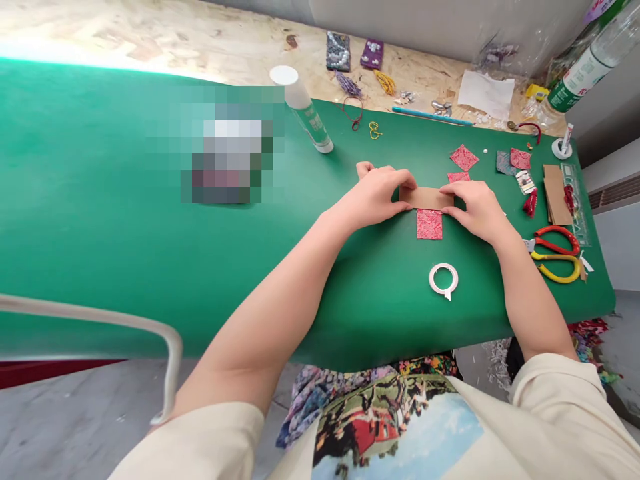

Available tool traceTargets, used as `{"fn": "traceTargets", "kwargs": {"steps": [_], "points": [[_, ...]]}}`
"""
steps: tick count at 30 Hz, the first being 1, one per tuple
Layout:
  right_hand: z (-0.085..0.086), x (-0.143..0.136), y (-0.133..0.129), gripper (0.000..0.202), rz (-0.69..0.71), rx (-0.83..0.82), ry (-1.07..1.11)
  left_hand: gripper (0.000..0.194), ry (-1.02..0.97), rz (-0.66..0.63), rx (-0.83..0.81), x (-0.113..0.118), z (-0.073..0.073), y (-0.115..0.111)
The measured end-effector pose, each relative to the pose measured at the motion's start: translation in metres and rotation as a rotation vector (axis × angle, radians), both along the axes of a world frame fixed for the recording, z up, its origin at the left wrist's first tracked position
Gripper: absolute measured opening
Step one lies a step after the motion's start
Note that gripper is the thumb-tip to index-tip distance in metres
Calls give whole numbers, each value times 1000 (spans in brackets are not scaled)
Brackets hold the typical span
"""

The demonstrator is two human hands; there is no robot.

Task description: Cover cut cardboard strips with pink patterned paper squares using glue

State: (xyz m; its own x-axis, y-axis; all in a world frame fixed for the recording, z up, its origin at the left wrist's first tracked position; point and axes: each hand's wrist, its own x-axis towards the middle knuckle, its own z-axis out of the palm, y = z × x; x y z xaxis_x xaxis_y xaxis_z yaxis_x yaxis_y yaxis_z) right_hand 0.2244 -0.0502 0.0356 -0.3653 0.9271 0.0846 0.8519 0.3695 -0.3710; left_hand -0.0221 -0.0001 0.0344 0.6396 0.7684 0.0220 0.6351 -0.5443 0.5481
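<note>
A brown cardboard strip (427,198) stretches between my two hands, low over the green table mat. My left hand (384,192) pinches its left end between thumb and fingers. At the other end, the thumb and index finger of my right hand (473,207) grip the strip. A red patterned fabric square (429,225) shows just below the strip's near edge; whether the two are joined I cannot tell. Beyond the strip, another red piece (459,177) lies partly hidden by my right hand. A roll of white tape (443,280) rests nearer to me.
Scissors (557,253) with red and yellow handles lie right, beside cardboard pieces (557,195). A glue stick (305,110) stands back left. A blue pencil (433,116) lies along the mat's far edge. A plastic bottle (583,73) stands back right. One blurred item sits left.
</note>
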Motion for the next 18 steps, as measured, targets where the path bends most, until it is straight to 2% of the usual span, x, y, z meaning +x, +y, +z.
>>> {"fn": "traceTargets", "kwargs": {"steps": [9,18], "points": [[6,4,-5,30,10,13,7,52,-117,21,-96,0,6,-7],[6,3,-6,32,26,-18,0,50,-70,-16,-101,-2,8,-7]]}}
